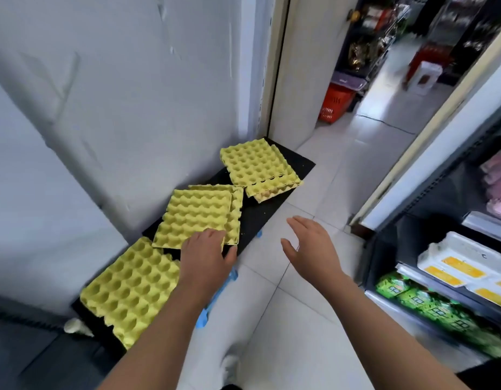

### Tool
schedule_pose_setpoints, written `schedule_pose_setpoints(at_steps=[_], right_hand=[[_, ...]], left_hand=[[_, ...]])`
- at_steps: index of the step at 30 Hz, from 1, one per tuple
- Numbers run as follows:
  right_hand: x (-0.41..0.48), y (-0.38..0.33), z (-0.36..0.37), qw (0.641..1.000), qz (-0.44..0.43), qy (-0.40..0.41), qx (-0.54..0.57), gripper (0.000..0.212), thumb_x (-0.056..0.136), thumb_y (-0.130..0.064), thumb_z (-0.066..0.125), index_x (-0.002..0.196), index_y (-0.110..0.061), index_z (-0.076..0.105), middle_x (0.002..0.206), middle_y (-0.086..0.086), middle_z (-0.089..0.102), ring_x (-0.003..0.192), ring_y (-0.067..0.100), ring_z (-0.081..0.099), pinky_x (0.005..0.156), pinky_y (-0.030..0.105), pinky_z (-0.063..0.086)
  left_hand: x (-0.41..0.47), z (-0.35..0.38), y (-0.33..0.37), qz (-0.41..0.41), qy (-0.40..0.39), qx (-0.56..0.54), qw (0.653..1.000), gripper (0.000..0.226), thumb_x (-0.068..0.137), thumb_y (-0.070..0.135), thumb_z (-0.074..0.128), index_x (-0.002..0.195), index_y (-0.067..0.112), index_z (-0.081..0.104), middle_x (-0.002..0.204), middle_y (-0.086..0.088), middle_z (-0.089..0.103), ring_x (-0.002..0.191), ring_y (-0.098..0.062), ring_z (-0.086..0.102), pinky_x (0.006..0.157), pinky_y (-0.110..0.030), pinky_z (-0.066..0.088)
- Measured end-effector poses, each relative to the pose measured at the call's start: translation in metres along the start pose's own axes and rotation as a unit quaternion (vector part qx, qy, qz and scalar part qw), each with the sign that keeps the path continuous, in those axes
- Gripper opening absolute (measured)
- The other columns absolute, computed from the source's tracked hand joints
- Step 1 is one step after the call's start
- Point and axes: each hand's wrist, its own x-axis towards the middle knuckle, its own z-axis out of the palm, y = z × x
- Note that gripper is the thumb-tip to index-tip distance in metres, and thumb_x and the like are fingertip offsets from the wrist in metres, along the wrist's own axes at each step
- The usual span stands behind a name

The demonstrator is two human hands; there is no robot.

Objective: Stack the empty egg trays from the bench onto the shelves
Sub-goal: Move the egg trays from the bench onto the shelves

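Note:
Yellow empty egg trays lie on a low black bench [272,209] along the white wall. The near tray [131,288] lies flat at lower left. The middle pile [196,215] has two trays, one shifted over the other. The far pile [257,167] holds a few trays, skewed. My left hand [207,257] rests on the near corner of the middle pile, fingers on top and thumb at the bench edge. My right hand [311,243] hovers open above the floor, right of the bench, holding nothing. The shelves [429,243] stand at the right.
The shelves hold white egg cartons [463,266], green packets [429,308] and pink packs [497,187]. A blue object [215,299] lies by the bench edge. A doorway ahead leads to a shop aisle with a red basket [335,104]. White tiled floor [300,319] lies between bench and shelves.

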Motion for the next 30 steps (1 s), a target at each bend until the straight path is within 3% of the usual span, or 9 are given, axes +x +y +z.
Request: schedule_pose_setpoints(at_steps=[10, 21, 30], right_hand=[[0.177, 0.084, 0.015, 0.999, 0.025, -0.014, 0.024, 0.049, 0.091, -0.03, 0.058, 0.136, -0.011, 0.051, 0.138, 0.006, 0.052, 0.128, 0.024, 0.045, 0.109, 0.034, 0.03], [0.368, 0.197, 0.066, 0.993, 0.005, -0.11, 0.052, 0.05, 0.092, -0.03, 0.057, 0.137, -0.01, 0.048, 0.141, 0.006, 0.049, 0.131, 0.023, 0.041, 0.111, 0.033, 0.029], [0.479, 0.22, 0.148, 0.976, 0.028, -0.204, 0.063, 0.058, 0.093, -0.034, 0.053, 0.143, -0.01, 0.037, 0.147, 0.009, 0.04, 0.135, 0.025, 0.034, 0.111, 0.037, 0.029]], left_hand=[[0.187, 0.055, 0.041, -0.007, -0.032, -0.001, 0.999, 0.044, 0.092, 0.042, 0.055, 0.128, 0.018, 0.061, 0.124, -0.002, 0.063, 0.115, -0.026, 0.055, 0.097, -0.04, 0.04], [0.349, 0.153, 0.072, -0.187, -0.095, -0.059, 0.976, 0.055, 0.092, 0.044, 0.057, 0.14, 0.019, 0.047, 0.14, -0.003, 0.049, 0.128, -0.025, 0.046, 0.105, -0.039, 0.034], [0.452, 0.22, 0.038, -0.27, -0.154, -0.102, 0.945, 0.072, 0.089, 0.045, 0.062, 0.148, 0.016, 0.032, 0.142, -0.007, 0.044, 0.128, -0.028, 0.044, 0.103, -0.04, 0.037]])
